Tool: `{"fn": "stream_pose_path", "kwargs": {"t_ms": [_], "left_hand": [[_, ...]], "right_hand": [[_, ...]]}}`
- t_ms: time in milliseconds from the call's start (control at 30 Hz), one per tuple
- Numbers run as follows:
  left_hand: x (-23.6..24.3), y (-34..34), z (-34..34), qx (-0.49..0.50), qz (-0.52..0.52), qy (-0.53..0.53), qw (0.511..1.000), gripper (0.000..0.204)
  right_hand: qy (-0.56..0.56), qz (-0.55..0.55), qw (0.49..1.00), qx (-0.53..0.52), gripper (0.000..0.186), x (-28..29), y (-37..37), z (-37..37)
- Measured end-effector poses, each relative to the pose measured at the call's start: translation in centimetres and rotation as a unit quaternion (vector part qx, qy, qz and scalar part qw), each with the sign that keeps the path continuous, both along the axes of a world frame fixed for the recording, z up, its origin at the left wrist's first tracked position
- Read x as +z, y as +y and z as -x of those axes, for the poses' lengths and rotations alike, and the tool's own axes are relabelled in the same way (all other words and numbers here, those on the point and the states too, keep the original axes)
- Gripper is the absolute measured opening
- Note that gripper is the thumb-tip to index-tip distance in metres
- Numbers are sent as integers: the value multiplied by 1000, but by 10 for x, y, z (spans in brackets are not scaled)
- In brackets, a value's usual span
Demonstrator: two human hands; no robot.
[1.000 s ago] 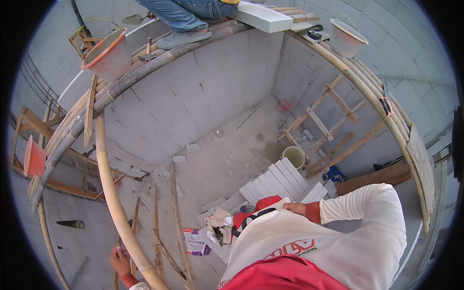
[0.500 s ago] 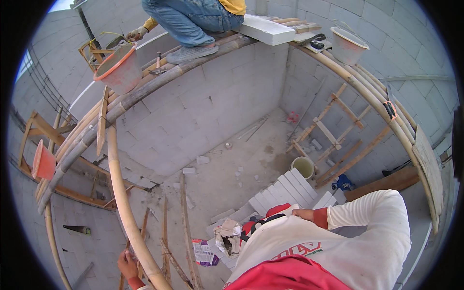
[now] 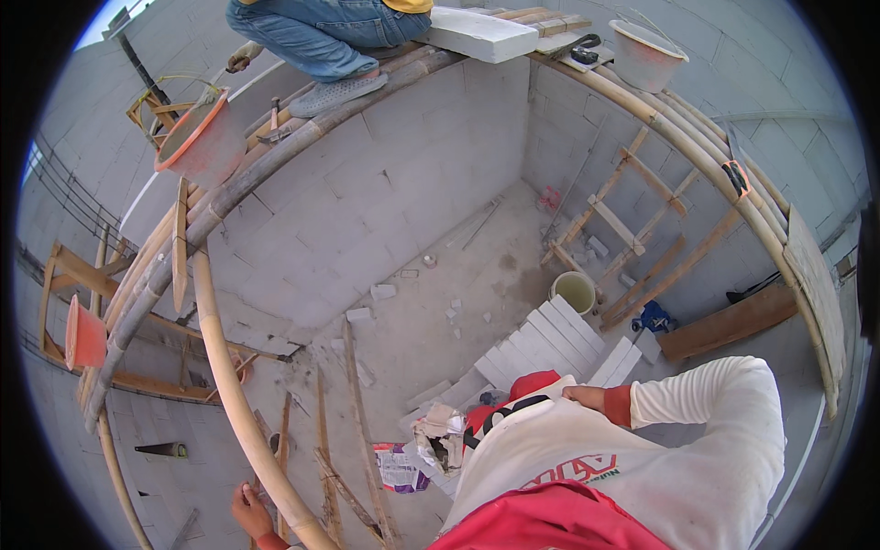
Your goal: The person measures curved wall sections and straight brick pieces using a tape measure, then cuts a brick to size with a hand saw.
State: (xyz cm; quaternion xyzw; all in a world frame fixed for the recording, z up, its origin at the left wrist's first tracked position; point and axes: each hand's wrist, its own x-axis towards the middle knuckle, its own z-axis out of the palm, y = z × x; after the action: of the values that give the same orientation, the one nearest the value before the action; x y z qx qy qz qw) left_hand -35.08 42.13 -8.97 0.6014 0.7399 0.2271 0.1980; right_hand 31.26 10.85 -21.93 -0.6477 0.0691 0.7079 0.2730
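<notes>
Tan, round bamboo pole (image 3: 235,397) slants below the left edge of the bamboo scaffold (image 3: 412,75); left hand (image 3: 252,511) curls beside it, hold unclear; full-palm contact would steady best. Right hand (image 3: 588,397), at white cloth shirt (image 3: 550,440): closure hidden.

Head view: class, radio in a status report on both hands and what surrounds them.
Left hand beside bamboo pole, contact unclear. Right hand at front of white shirt, grip unclear. Co-worker crouching on bamboo scaffold ahead.

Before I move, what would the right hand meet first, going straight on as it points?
Likely the white shirt; the right hand seems to rest against it, though depth there is unclear.
</notes>
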Motion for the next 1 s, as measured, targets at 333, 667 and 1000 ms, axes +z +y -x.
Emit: {"fn": "stream_pose_path", "kwargs": {"t_ms": [333, 667, 1000], "left_hand": [[122, -37, -113, 67, -272, 140, 950, 42], [121, 16, -300, -100, -285, 23, 953, 35], [81, 33, -601, -352, -205, -173, 897, 30]], "right_hand": [[199, 161, 952, 170, 72, 60, 3, -33], [-536, -96, 824, 159, 42, -115, 50, -123], [-365, -136, 918, 76, 39, -171, 15, -192]]}}
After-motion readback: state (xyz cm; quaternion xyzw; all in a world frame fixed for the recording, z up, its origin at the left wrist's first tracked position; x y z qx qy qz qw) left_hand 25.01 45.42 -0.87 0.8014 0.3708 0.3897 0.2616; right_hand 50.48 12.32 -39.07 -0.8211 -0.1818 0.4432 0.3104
